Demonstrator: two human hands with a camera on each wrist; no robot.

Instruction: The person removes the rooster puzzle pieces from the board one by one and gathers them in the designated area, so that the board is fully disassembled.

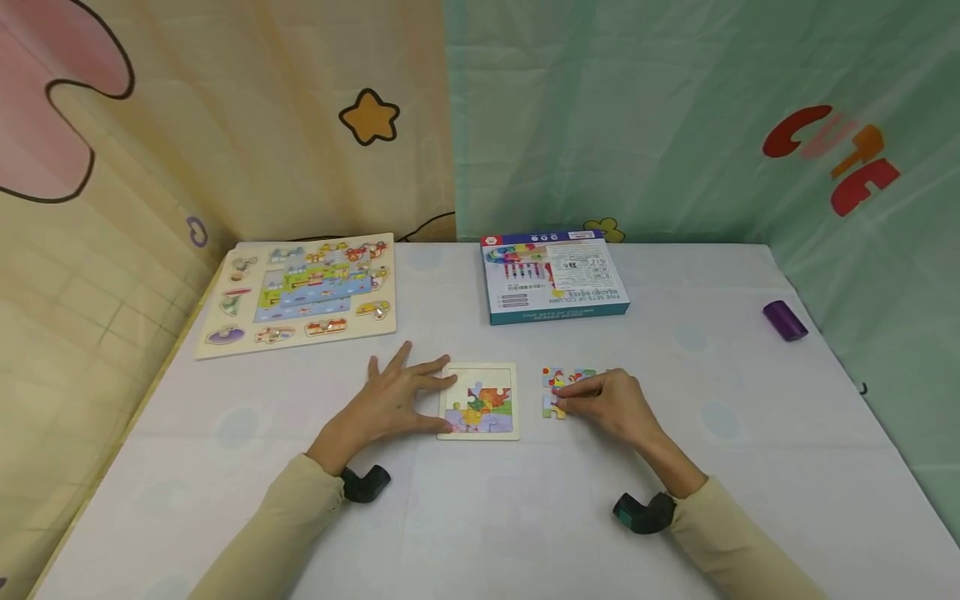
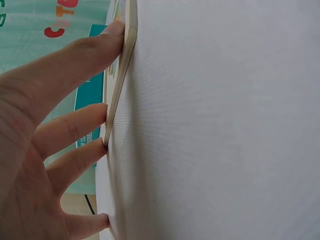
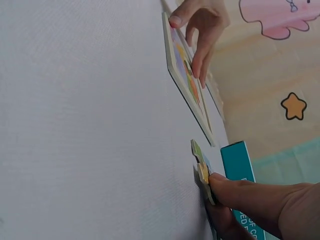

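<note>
A small square jigsaw puzzle in a pale wooden frame (image 1: 480,436) lies on the table, its lower part and right side filled with colourful pieces. My left hand (image 1: 397,396) spreads its fingers at the frame's left edge, thumb near the lower corner and fingertips on the upper part. To the right of the frame, my right hand (image 1: 611,404) pinches a puzzle piece (image 3: 203,172) between thumb and fingers. Loose puzzle pieces (image 1: 552,377) lie around those fingertips, and the hand partly hides them.
A larger wooden peg puzzle board (image 1: 300,337) lies at the back left. Behind the small frame is a flat box (image 1: 558,283) with a teal side. A purple cylinder (image 1: 785,321) lies near the right edge. Printed curtains (image 1: 600,117) hang behind the table.
</note>
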